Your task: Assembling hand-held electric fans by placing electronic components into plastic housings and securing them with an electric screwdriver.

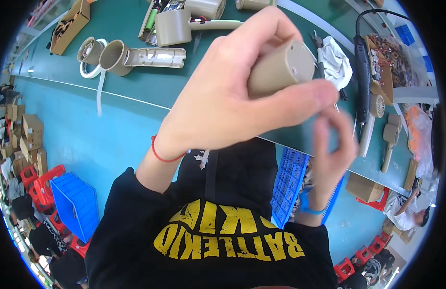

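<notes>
Over the green desk (150, 90), we have the beige cylinder (276, 72) in our left hand (223, 96), its grip closed around the side, with the cylinder's flat end turned to the right. Our right hand (336, 139) is blurred just beside the left thumb, so we cannot tell whether its grip holds anything. On the desk, we see a beige housing (155, 57) beside white tape (101, 89) at left, and a black driver (361, 72) near a white cloth (336, 65) at right.

Bare green bench (150, 84) is leaving room in front of a beige shell (158, 57), left of the left hand (225, 91); a black electric driver (361, 79) and white cloth (336, 62) are crowding the right.
</notes>
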### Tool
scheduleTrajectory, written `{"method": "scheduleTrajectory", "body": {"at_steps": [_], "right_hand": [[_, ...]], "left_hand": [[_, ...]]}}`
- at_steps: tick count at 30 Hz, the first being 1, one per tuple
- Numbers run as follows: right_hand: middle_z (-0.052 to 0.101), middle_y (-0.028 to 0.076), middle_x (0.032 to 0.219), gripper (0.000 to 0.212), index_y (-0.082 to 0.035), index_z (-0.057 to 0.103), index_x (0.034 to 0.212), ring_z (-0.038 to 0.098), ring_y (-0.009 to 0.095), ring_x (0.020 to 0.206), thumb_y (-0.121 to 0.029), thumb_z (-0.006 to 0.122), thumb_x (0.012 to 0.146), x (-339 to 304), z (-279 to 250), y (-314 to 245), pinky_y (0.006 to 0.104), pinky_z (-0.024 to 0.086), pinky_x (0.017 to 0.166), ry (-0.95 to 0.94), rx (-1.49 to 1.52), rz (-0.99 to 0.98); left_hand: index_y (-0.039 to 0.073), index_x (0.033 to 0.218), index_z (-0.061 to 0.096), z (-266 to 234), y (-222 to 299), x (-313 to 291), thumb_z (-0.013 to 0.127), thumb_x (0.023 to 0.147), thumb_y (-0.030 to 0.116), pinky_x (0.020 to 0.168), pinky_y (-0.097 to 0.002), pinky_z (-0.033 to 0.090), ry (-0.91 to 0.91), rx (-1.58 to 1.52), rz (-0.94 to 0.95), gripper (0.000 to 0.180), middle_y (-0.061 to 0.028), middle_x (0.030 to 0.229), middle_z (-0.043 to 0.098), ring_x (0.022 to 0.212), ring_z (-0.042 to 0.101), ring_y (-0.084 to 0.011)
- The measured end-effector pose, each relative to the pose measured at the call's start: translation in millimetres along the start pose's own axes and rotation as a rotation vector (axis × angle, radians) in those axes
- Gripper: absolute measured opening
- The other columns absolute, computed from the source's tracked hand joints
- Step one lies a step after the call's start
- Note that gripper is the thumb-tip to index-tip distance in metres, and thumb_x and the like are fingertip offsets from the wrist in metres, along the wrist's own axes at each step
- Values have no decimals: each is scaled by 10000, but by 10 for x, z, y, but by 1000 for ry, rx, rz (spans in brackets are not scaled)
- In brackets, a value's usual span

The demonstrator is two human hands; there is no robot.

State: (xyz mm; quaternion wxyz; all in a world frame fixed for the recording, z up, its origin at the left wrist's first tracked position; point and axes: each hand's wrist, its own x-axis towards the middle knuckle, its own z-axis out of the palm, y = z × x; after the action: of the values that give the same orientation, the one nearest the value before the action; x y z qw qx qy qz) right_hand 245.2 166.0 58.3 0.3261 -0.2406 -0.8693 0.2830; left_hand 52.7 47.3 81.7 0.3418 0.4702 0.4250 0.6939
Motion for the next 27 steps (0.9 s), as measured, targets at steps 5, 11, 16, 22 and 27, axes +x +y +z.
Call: {"method": "scheduleTrajectory", "body": {"at_steps": [5, 11, 16, 22, 27], "right_hand": [[636, 128, 1106, 471, -77, 554, 1262, 550, 303, 1076, -365, 626, 895, 566, -563, 767, 419, 414, 948, 241, -821, 66], [662, 146, 978, 562, -57, 510, 1316, 576, 313, 1002, -419, 611, 898, 1010, -685, 946, 416, 440, 883, -45, -931, 244], [660, 186, 889, 555, -43, 508, 1313, 615, 322, 931, -405, 603, 903, 1108, -623, 958, 394, 448, 823, -135, -1224, 98], [660, 137, 1017, 472, -8, 513, 1290, 650, 236, 821, -336, 557, 954, 1197, -944, 874, 336, 482, 676, 53, -96, 279], [551, 81, 929, 461, 84, 406, 1329, 591, 170, 837, -175, 486, 956, 1070, -819, -65, 262, 478, 800, -162, 1492, 157]], "left_hand": [[31, 1053, 526, -77, -53, -5, 565, 918, 332, 601, -189, 397, 58, 332, 60, 333, -28, 798, 567, 658, 493, -60], [22, 1032, 571, 1, 28, -58, 538, 919, 278, 613, -200, 397, 65, 287, -14, 282, -33, 790, 584, 667, 504, -74], [30, 865, 578, 98, -69, -27, 656, 848, 179, 514, -220, 385, 86, 517, 76, 169, -21, 662, 571, 556, 509, -79], [43, 823, 582, 99, -85, -31, 712, 793, 160, 454, -226, 385, 101, 659, 103, 178, -27, 634, 579, 507, 532, -105], [49, 822, 588, 123, -139, 9, 725, 771, 167, 440, -231, 387, 75, 645, 147, 188, -33, 641, 591, 501, 544, -130]]}}
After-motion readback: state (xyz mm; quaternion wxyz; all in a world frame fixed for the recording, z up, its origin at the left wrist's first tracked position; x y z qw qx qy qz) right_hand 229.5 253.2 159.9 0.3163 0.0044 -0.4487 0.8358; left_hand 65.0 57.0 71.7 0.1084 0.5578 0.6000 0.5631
